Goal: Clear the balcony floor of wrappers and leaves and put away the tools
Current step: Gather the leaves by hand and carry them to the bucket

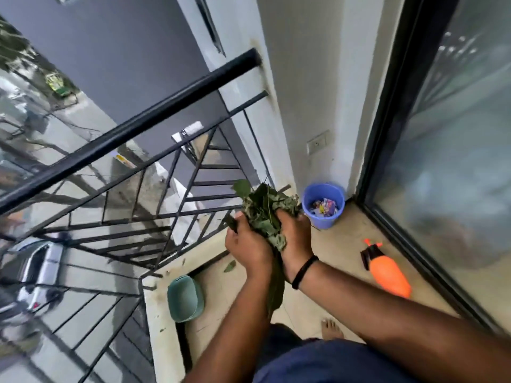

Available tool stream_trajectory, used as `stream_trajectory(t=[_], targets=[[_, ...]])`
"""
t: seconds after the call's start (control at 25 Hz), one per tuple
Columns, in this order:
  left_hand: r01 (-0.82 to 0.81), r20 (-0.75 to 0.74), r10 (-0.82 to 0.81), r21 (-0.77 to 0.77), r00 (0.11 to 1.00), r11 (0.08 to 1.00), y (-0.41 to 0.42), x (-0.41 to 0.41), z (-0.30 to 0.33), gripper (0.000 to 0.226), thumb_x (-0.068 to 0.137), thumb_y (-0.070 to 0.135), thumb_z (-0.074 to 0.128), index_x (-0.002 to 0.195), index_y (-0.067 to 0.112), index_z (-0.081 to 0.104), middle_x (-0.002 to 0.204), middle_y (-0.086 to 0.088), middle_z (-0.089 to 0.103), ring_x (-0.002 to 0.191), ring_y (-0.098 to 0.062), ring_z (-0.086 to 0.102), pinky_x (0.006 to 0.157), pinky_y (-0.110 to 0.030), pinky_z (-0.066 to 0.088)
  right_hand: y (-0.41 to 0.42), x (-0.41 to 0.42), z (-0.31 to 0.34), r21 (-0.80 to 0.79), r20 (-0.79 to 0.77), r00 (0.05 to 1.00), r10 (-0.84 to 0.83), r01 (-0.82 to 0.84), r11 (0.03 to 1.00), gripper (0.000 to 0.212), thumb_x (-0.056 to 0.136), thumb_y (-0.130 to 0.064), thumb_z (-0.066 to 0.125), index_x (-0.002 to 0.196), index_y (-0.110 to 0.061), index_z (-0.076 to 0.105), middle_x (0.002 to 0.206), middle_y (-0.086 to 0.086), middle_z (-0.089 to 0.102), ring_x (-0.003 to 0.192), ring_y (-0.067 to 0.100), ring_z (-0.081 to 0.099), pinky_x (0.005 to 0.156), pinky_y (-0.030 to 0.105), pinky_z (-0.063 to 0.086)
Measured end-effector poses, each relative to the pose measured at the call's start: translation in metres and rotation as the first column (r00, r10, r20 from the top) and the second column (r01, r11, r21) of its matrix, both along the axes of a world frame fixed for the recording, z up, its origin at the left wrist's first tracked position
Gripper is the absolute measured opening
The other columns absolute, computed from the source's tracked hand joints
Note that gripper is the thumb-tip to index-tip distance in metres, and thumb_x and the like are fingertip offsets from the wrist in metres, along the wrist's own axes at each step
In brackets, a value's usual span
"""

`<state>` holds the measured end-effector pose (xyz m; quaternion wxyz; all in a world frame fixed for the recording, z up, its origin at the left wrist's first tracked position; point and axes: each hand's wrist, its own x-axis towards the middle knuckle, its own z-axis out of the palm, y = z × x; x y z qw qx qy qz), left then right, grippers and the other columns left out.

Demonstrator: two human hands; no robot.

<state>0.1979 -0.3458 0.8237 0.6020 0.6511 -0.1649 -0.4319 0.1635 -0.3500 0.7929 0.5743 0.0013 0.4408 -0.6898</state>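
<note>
Railing (154,111) fills the left, a green dustpan (185,298) leaning under it beside one stray leaf (230,266) on the floor. Left hand (249,248) and right hand (295,239) clasp a bundle of leaves (264,214) between them, fingers curled round it, held above the floor. The leaf-clearing step is in hand (wrappers (325,208) already sit in the blue bucket (324,204)). Next, the bundle likely goes into that bucket, just right of it. The orange sprayer (388,272) lies further right, not yet put away.

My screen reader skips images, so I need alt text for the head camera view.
Both hands, left hand and right hand, clasp a bundle of leaves above a balcony floor. Beyond stands a blue bucket holding wrappers; an orange spray bottle lies beside a glass door.
</note>
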Motion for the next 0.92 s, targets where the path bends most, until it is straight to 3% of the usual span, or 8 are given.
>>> stream_trajectory(t=[0.12,0.24,0.4,0.52,0.64,0.8,0.92], targets=[[0.168,0.039,-0.169,0.035,0.985,0.985,-0.049,-0.042,-0.023,0.022,0.101,0.003,0.050,0.092,-0.010,0.065,0.077,-0.013,0.063,0.065,-0.016,0.057,0.054,-0.017,0.046,-0.043,-0.045,-0.017,0.037,0.013,0.985,-0.174,0.173,0.984,0.023,0.092,0.014,0.045,0.104,0.007,0.064,0.076,0.006,0.071,0.063,0.016,0.068,0.059,0.026,0.056],[0.268,0.006,-0.269,0.070,0.963,0.961,-0.097,-0.079,-0.052,0.021,0.101,0.004,0.051,0.086,-0.004,0.064,0.075,-0.010,0.063,0.072,-0.021,0.058,0.060,-0.022,0.048,-0.080,-0.082,-0.040,0.082,0.005,0.955,-0.298,0.296,0.952,0.022,0.093,0.013,0.044,0.094,0.001,0.062,0.069,0.002,0.070,0.060,0.014,0.067,0.057,0.023,0.056],[0.395,-0.059,-0.391,0.180,0.918,0.901,-0.169,-0.113,-0.126,0.024,0.100,0.005,0.052,0.081,0.004,0.065,0.075,-0.008,0.065,0.074,-0.022,0.061,0.064,-0.026,0.050,-0.144,-0.113,-0.107,0.220,-0.078,0.911,-0.405,0.412,0.884,0.020,0.093,0.009,0.046,0.101,0.001,0.063,0.084,0.011,0.067,0.067,0.019,0.066,0.062,0.025,0.057],[0.448,-0.049,-0.454,0.286,0.890,0.847,-0.220,-0.135,-0.200,0.023,0.100,0.006,0.053,0.081,0.006,0.067,0.072,-0.003,0.066,0.071,-0.018,0.061,0.068,-0.028,0.049,-0.191,-0.132,-0.180,0.347,-0.102,0.877,-0.470,0.474,0.809,0.020,0.092,0.009,0.048,0.094,0.000,0.066,0.072,0.005,0.070,0.061,0.016,0.066,0.058,0.024,0.056],[0.462,-0.005,-0.498,0.383,0.867,0.800,-0.267,-0.157,-0.291,0.029,0.099,0.009,0.056,0.071,0.013,0.064,0.065,0.002,0.063,0.066,-0.016,0.056,0.069,-0.030,0.045,-0.237,-0.155,-0.274,0.430,-0.102,0.871,-0.480,0.474,0.768,0.021,0.091,0.011,0.049,0.103,0.007,0.065,0.068,0.003,0.070,0.058,0.015,0.066,0.056,0.024,0.055],[0.411,0.023,-0.476,0.471,0.879,0.781,-0.332,-0.190,-0.436,0.023,0.095,0.011,0.060,0.080,-0.003,0.070,0.062,0.000,0.058,0.064,-0.017,0.050,0.066,-0.032,0.040,-0.297,-0.190,-0.419,0.466,-0.167,0.886,-0.433,0.458,0.757,0.021,0.087,0.009,0.053,0.103,0.011,0.067,0.081,0.009,0.067,0.070,0.017,0.060,0.064,0.025,0.052],[0.414,-0.026,-0.472,0.525,0.881,0.744,-0.364,-0.211,-0.513,0.017,0.091,0.016,0.063,0.077,0.006,0.066,0.070,-0.005,0.063,0.072,-0.023,0.056,0.072,-0.033,0.042,-0.331,-0.213,-0.506,0.464,-0.194,0.891,-0.409,0.451,0.762,0.018,0.082,0.006,0.057,0.078,-0.006,0.070,0.068,-0.003,0.068,0.065,0.013,0.061,0.064,0.025,0.054]])
